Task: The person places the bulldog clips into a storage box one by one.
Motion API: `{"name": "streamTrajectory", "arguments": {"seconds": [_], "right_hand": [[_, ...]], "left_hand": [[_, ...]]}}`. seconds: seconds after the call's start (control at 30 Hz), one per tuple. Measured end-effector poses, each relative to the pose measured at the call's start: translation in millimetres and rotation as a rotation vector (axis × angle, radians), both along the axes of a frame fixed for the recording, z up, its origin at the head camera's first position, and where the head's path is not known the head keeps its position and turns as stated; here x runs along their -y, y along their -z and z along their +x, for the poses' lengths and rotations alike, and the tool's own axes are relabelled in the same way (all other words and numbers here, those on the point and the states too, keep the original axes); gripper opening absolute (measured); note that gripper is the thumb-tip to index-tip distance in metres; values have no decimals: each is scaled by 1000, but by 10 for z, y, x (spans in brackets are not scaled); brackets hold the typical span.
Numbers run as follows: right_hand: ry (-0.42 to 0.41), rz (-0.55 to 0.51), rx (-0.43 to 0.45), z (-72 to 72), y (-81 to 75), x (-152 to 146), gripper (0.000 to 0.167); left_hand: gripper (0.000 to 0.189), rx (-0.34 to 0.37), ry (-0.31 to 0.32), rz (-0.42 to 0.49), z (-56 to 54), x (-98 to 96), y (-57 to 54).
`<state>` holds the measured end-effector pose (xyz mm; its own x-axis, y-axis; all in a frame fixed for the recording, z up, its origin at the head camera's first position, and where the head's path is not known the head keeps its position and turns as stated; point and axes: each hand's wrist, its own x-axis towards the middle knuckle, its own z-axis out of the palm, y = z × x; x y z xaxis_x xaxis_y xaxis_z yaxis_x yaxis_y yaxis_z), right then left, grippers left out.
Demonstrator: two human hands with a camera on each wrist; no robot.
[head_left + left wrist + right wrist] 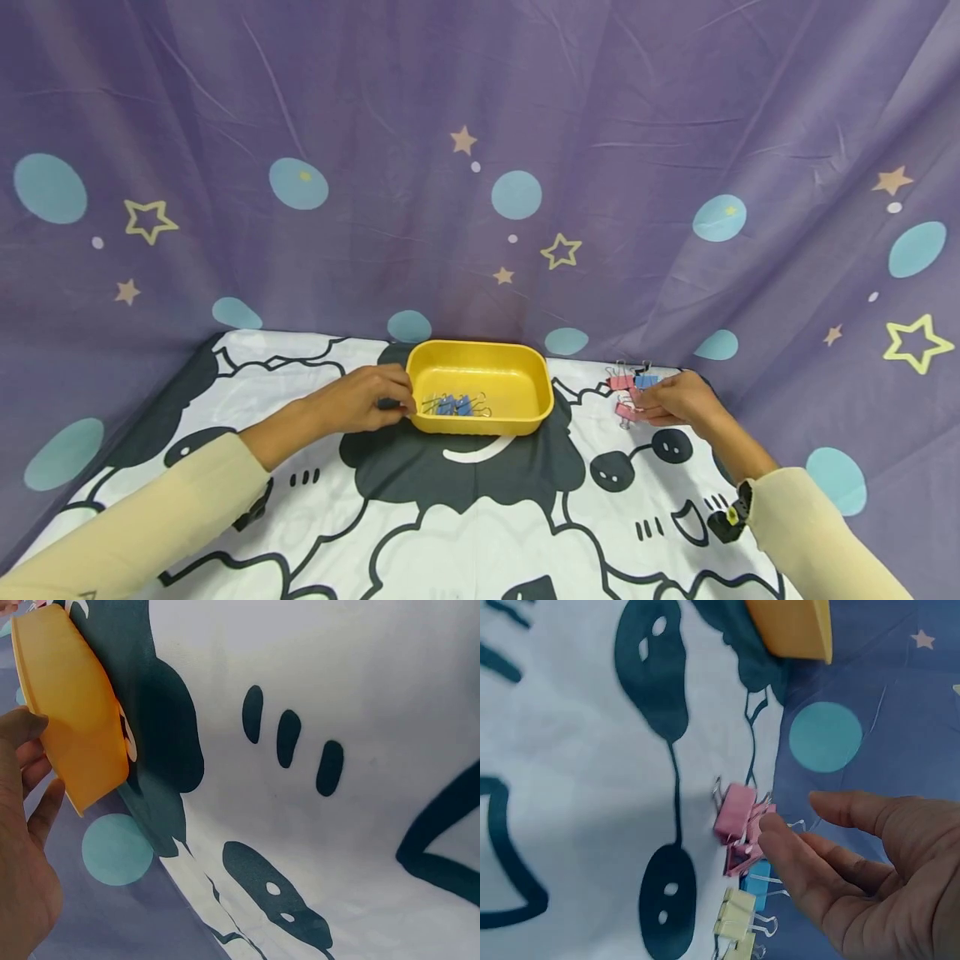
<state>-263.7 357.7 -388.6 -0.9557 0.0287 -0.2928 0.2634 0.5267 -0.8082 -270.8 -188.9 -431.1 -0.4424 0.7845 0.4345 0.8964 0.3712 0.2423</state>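
Observation:
A yellow plastic tray [480, 427] stands at the back of the cloth, with several blue binder clips [463, 406] lying in its left half. My left hand [375, 397] grips the tray's left end, thumb and fingers at the rim. At the right, my right hand [684, 398] reaches over a group of binder clips, thumb and fingers spread apart. Its fingertips overlap the pink binder clips [736, 813] in the right wrist view. Beside those lie a blue binder clip [757, 882] and pale yellow binder clips [736, 913], which the right hand hides in the head view.
A white cloth [465, 550] with black cartoon drawings covers the table. Directly behind the tray and clips hangs a purple curtain [420, 250] printed with stars and blue ovals.

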Motion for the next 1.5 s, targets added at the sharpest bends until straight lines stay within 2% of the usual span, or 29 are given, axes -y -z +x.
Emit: {"name": "streamTrajectory", "arguments": {"seconds": [0.27,0.43,0.7,0.87,1.0,1.13,1.33,1.5], "right_hand": [[57,28,-14,-24,189,-32,30],[49,64,-37,-33,325,30,28],[7,68,-62,-56,338,109,26],[20,-39,-31,-93,330,106,30],[45,-142,20,-151,353,84,35],[65,-201,57,-195,368,70,42],[82,-228,59,-213,353,73,49],[75,-260,97,-242,340,61,46]], "left_hand": [[19,10,-11,-5,3,13,-20],[20,12,-6,4,2,7,1],[21,6,-6,11,7,6,19],[21,3,-7,5,0,8,1],[20,23,-13,-3,3,6,-5],[20,40,-21,-11,10,-4,-10],[19,42,-28,-17,10,-5,-18],[19,40,-25,-18,4,-3,-23]]}}
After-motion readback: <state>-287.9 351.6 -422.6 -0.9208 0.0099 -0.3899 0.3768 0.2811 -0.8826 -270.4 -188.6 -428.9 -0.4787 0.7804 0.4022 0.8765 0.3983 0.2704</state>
